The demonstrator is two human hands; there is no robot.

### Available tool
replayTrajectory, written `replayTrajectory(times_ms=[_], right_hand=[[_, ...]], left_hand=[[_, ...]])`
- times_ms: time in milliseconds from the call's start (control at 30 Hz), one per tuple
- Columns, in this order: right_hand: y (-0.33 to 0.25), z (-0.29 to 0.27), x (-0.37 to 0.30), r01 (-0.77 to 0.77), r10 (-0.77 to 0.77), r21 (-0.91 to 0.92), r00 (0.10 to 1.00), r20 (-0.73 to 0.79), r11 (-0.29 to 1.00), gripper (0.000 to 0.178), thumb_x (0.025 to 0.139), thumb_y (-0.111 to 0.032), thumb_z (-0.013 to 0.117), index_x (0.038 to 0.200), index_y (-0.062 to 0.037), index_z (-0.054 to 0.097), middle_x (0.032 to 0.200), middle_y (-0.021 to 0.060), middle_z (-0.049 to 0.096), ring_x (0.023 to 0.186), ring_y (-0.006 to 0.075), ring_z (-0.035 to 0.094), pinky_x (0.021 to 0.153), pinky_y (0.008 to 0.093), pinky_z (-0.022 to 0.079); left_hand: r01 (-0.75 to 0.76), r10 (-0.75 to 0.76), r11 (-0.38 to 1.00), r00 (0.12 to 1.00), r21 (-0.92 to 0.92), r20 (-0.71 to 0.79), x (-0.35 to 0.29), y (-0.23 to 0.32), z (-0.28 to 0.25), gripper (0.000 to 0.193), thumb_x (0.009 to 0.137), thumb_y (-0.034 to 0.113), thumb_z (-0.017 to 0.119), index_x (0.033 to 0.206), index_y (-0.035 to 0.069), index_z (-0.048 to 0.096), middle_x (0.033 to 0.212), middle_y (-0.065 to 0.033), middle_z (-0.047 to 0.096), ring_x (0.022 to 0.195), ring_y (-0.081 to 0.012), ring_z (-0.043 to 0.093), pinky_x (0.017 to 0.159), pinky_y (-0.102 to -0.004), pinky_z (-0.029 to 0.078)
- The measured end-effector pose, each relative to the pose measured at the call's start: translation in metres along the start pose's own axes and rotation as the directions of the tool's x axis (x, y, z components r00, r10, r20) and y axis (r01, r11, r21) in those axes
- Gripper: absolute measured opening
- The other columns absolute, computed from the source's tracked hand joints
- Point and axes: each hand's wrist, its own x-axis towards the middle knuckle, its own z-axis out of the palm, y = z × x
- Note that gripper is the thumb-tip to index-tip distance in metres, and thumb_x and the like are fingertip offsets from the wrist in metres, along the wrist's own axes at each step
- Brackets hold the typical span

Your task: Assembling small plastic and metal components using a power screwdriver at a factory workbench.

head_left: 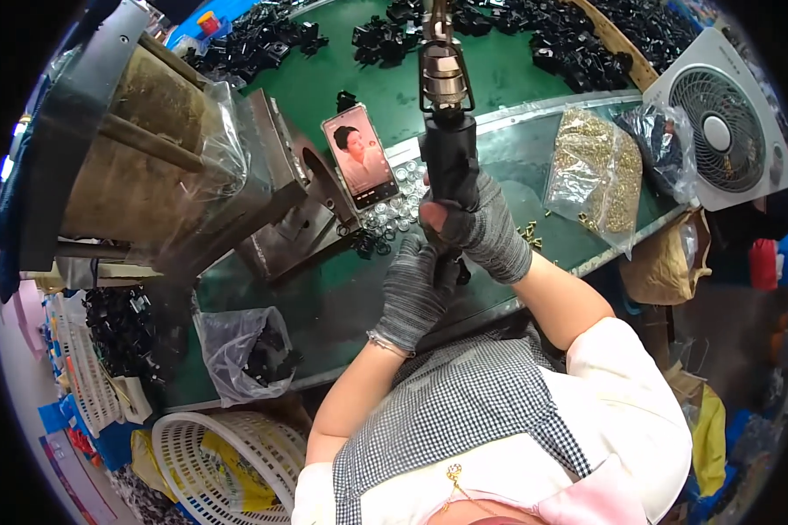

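My right hand [492, 232], in a grey fingerless glove, is wrapped round a black power screwdriver [449, 153] that hangs upright by a metal hanger from above. Just below it and to the left, my left hand [411, 284], gloved the same way, is closed with its fingers bent. A small black part [449, 269] shows partly at its fingers, and the hand hides the rest. Clear round pieces [403, 203] and thin black rings [375, 243] lie left of the hands. Small brass screws [528, 234] are scattered to the right.
A propped phone [360, 156] stands beside a metal machine [276, 210] on the left. Right are a bag of brass screws [597, 171] and a grey fan [718, 131]. Piles of black parts [578, 52] line the green table's far side. A white basket [223, 455] stands below left.
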Motion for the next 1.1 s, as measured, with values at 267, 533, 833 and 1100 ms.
replayTrajectory(times_ms=[267, 533, 833, 1100], right_hand=[[-0.003, 0.003, 0.003, -0.030, 0.044, -0.142, 0.994, 0.099, 0.989, 0.041, 0.072, -0.027, 0.077, 0.102, -0.0038, 0.061, 0.083, 0.0055, 0.063, 0.078, 0.0151, 0.058, 0.072, 0.0318, 0.049], [0.007, 0.004, 0.002, 0.041, -0.041, -0.123, 0.999, -0.003, 0.992, 0.041, 0.074, -0.033, 0.075, 0.099, -0.0037, 0.061, 0.082, 0.0065, 0.063, 0.075, 0.0176, 0.059, 0.069, 0.0321, 0.049], [0.003, 0.004, -0.002, 0.024, -0.026, -0.097, 0.999, -0.020, 0.995, 0.043, 0.074, -0.039, 0.073, 0.096, -0.0037, 0.061, 0.078, 0.0070, 0.061, 0.072, 0.0196, 0.058, 0.067, 0.0333, 0.048], [0.006, 0.003, -0.006, 0.016, -0.017, -0.037, 1.000, -0.018, 0.999, 0.045, 0.073, -0.038, 0.077, 0.101, -0.0050, 0.062, 0.081, 0.0032, 0.065, 0.076, 0.0128, 0.060, 0.071, 0.0304, 0.050]], left_hand=[[-0.034, 0.037, 0.998, 0.998, -0.050, 0.060, 0.001, -0.003, 0.000, 0.039, 0.080, 0.013, 0.065, 0.118, 0.007, 0.059, 0.102, -0.0193, 0.060, 0.091, -0.0378, 0.060, 0.078, -0.0454, 0.050], [-0.094, 0.095, 0.994, 0.995, -0.061, 0.011, 0.003, 0.001, -0.003, 0.032, 0.080, 0.013, 0.065, 0.111, 0.007, 0.060, 0.096, -0.0176, 0.059, 0.087, -0.0368, 0.060, 0.074, -0.0446, 0.050], [-0.065, 0.066, 0.995, 0.998, -0.078, 0.006, 0.001, 0.001, -0.002, 0.026, 0.079, 0.012, 0.066, 0.104, 0.006, 0.061, 0.092, -0.0165, 0.059, 0.085, -0.0355, 0.059, 0.073, -0.0440, 0.049], [-0.051, 0.051, 0.998, 0.999, -0.037, -0.001, -0.004, 0.001, 0.001, 0.029, 0.079, 0.013, 0.067, 0.106, 0.007, 0.061, 0.091, -0.0159, 0.060, 0.084, -0.0349, 0.060, 0.073, -0.0434, 0.050]])
